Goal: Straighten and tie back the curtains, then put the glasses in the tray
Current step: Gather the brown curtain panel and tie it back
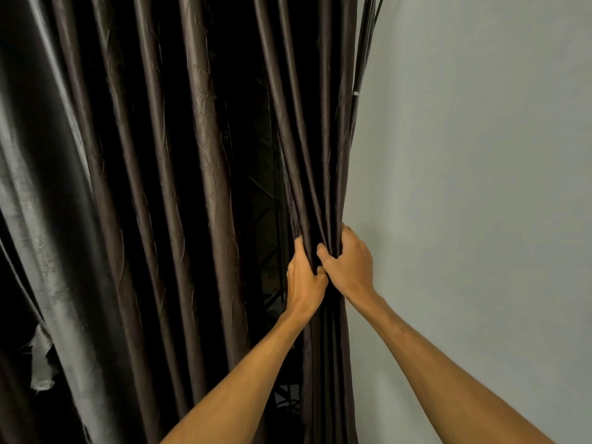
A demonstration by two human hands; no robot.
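A: Entry, head view. Where is the curtain?

B: The dark brown curtain (205,155) hangs in long vertical folds across the left and centre of the view. A faint leaf pattern is woven into the fabric. Its right edge meets the pale grey-green wall (480,155).

A: Hands?

B: Both are on the curtain's right edge at mid height, side by side and touching each other. Left hand (304,280): fingers curled into the folds, gripping a bunch of fabric. Right hand (350,264): fingers wrapped round the outermost folds from the wall side, thumb toward the left hand. Both are clenched on cloth.

A: Shape of the fabric there?

B: The folds converge to a narrow bundle at the grip, spread out above it, and fall straight below it along the wall.

A: Anything behind?

B: A gap just left of the gathered bundle shows a dark framework (266,219) with diagonal bars. Possibly a metal truss, but it is too dim to be sure.

A: Other items?

B: Thin dark cables (362,59) run down beside the curtain's top right edge, against the wall, bound by a small white tie (355,93). At lower left, a frayed pale flap (41,360) of fabric hangs off a fold.
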